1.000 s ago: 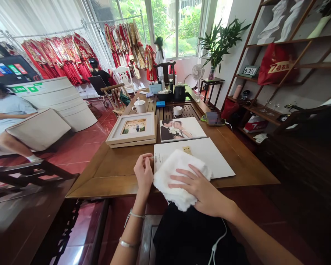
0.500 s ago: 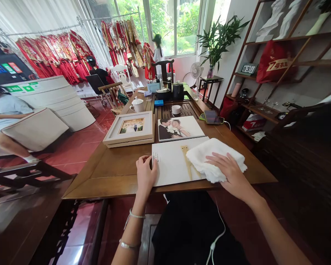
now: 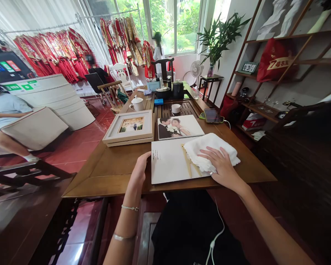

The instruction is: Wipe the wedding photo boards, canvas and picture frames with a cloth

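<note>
A white rectangular panel (image 3: 169, 167) lies flat at the table's near edge, with small printed text at its left side. A tan V-shaped piece (image 3: 187, 161) lies on it, partly covered by a folded white cloth (image 3: 228, 150). My right hand (image 3: 220, 162) rests flat on the cloth with fingers spread, pressing it over the panel's right part. Along the panel's left edge, my left hand (image 3: 140, 167) is stretched out, its fingertips partly hidden. Beyond the panel lies a couple's photo panel (image 3: 180, 127). Stacked light wooden picture frames (image 3: 129, 127) sit to the left.
The wooden table (image 3: 107, 165) also carries a white lidded cup (image 3: 137, 103), a small white cup (image 3: 175, 108), a slatted tea tray (image 3: 187, 107) and a phone (image 3: 213, 116) on a cable. A person (image 3: 5, 106) sits at left. Shelves (image 3: 276, 38) stand at right.
My right hand and the cloth have shifted left across the panel. My left hand has moved slightly left, its fingers straighter and no longer over the panel's edge.
</note>
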A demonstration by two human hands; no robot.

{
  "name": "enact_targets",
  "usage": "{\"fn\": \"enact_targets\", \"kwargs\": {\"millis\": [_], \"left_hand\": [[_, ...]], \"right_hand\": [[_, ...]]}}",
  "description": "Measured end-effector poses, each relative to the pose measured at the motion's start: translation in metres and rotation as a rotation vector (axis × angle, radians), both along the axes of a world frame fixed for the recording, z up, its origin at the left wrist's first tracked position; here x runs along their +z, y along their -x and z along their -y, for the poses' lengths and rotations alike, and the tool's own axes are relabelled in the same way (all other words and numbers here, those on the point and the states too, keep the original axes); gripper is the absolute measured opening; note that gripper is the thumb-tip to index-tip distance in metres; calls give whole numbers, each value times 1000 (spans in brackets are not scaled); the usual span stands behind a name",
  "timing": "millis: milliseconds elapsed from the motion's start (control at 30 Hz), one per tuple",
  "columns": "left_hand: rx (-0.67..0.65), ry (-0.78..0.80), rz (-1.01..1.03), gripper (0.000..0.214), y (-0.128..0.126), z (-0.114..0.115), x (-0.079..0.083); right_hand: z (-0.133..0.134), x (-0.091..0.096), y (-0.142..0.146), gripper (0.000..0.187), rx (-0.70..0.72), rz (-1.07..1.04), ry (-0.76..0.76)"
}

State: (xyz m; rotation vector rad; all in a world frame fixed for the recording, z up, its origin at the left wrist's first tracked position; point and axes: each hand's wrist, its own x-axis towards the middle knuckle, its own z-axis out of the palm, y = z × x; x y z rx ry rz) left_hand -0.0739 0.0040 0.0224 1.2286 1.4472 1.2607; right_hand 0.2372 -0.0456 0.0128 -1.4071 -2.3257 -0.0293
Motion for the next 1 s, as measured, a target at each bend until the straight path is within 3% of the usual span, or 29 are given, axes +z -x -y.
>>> {"fn": "enact_targets", "kwargs": {"millis": [67, 167, 367, 500, 633, 867, 1000], "left_hand": [[-58, 206, 261, 22, -6, 4, 11], [-1, 300, 416, 15, -12, 12, 23], [24, 129, 492, 44, -18, 35, 49], [182, 3, 429, 40, -31, 47, 73], [246, -38, 385, 36, -43, 58, 86], [147, -154, 326, 38, -52, 73, 101], [9, -148, 451, 45, -66, 73, 110]], "right_hand": [[-1, 0, -1, 67, 1, -14, -6], [0, -1, -1, 64, 3, -63, -40], [14, 0, 14, 49, 97, -322, -255], [30, 13, 43, 49, 210, -401, -364], [35, 23, 62, 53, 260, -346, -454], [22, 20, 52, 48, 346, -398, -653], [13, 24, 44, 47, 345, -509, -741]]}}
